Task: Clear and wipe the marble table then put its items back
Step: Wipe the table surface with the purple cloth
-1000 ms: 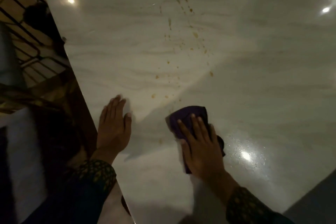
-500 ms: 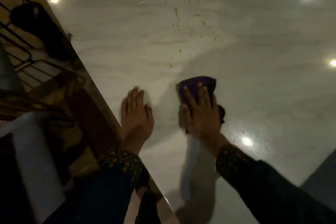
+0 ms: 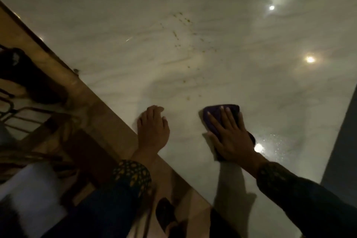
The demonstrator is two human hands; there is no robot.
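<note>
The pale marble table (image 3: 241,87) fills most of the view. A trail of small brown spots (image 3: 185,40) runs across it beyond my hands. My right hand (image 3: 229,133) lies flat, fingers straight, pressing a purple cloth (image 3: 212,118) onto the marble. The cloth shows past my fingertips and under my palm. My left hand (image 3: 152,129) rests flat on the marble near the table's left edge, fingers together, holding nothing. A wet, speckled patch (image 3: 274,141) glistens to the right of my right hand.
A wooden edge (image 3: 90,92) borders the table on the left. Beyond it, dark metal chair frames (image 3: 21,110) and a white surface (image 3: 29,193) lie lower down. The table's right edge (image 3: 342,127) meets a dark floor. Ceiling lights (image 3: 310,59) reflect in the marble.
The view has swung and moved closer. My right hand has slid the purple cloth to the right, away from my left hand, which stays planted flat by the table edge.
</note>
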